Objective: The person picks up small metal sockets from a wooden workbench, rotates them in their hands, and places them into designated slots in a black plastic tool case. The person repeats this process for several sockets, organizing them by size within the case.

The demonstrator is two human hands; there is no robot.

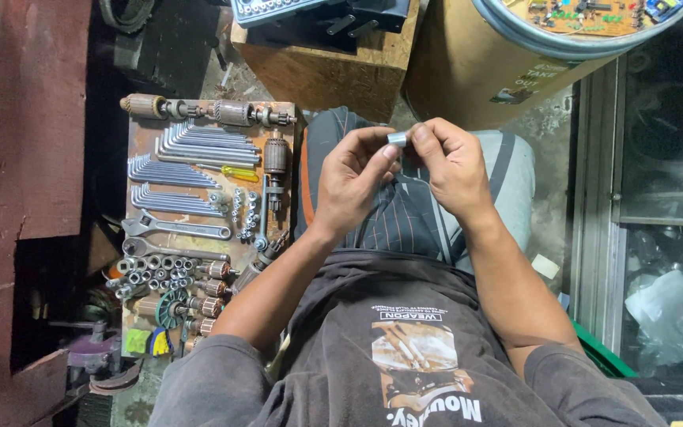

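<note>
Head view, small metal sleeve (398, 139) pinched between fingers of left hand (355, 183) and right hand (454, 168).

The person wears a dark grey T-shirt; it looks old and a bit faded; the sleeves are short and stop above the elbows, so both arms are bare below them; on the chest there is a printed picture in brown and cream, with white letters near it; the legs have dark trousers with thin stripes, some orange and some pale; the left hand (355, 175) and the right hand (452, 162) are bare, with no gloves; no rings or watch can be seen; the face is out of sight.
</note>
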